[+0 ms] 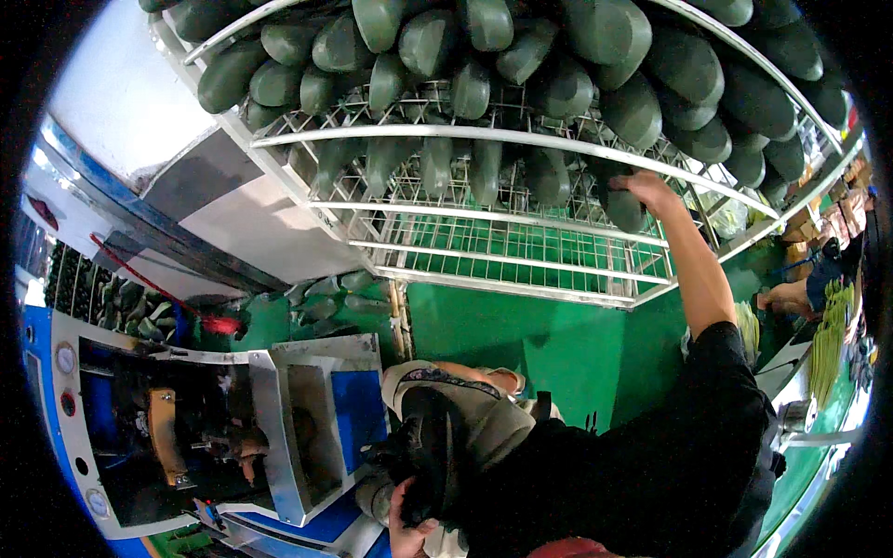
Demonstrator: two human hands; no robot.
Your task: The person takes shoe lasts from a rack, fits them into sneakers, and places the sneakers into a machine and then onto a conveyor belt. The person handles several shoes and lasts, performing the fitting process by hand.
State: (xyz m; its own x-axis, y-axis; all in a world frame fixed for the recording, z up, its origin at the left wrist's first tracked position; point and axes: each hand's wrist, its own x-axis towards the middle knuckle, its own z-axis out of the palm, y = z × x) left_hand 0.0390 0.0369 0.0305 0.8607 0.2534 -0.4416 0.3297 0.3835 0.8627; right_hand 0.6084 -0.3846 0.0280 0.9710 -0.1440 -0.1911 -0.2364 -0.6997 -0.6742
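Note:
My right arm reaches up to a white wire rack. There my right hand is closed on a dark green shoe last on a lower shelf, its fingers over the last's side. Low in the picture, close to my body, my left hand grips a black shoe; its lower part is dark and hard to make out. Several more dark green lasts stand in a row on the same shelf, left of my right hand.
Upper shelves are packed with green lasts. At the left stands a blue and white machine with gauges. Loose lasts lie on the green floor by the wall. Another person's arm shows at the far right.

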